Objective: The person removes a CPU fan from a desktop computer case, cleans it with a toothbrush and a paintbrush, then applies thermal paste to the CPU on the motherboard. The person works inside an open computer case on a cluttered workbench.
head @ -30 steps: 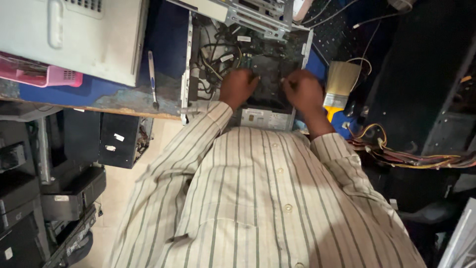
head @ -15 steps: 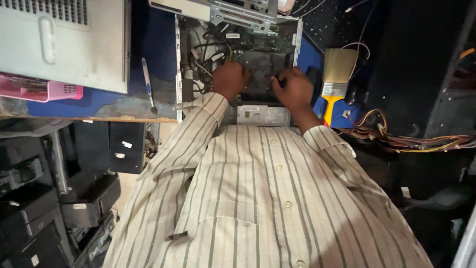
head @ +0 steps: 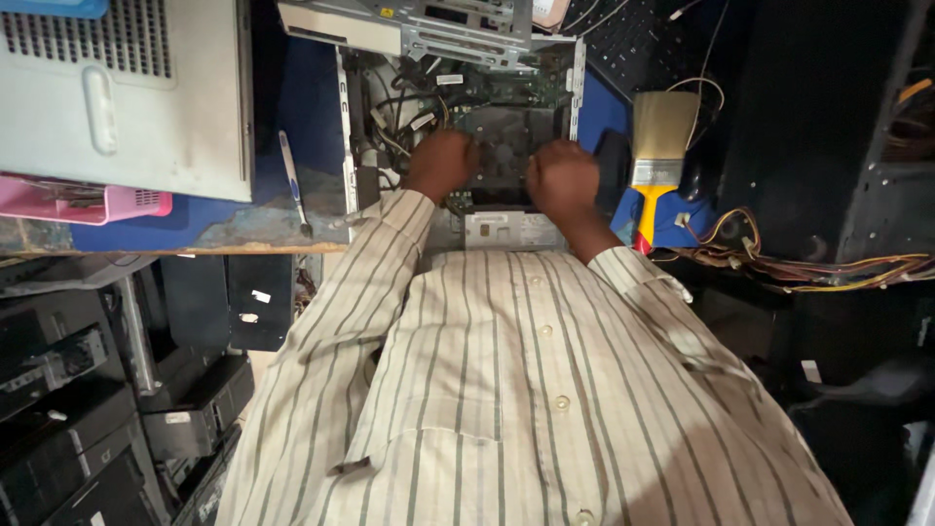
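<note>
Open PC case [head: 458, 107], L hand [head: 440, 164] & R hand [head: 562, 178] fisted on heatsink [head: 506, 146], grip contents unclear, paintbrush [head: 658, 156] right.

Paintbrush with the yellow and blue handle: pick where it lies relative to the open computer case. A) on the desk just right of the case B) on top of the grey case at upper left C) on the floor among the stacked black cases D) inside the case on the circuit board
A: the paintbrush lies on the blue desk just right of the open computer case, beyond the right hand.
</note>
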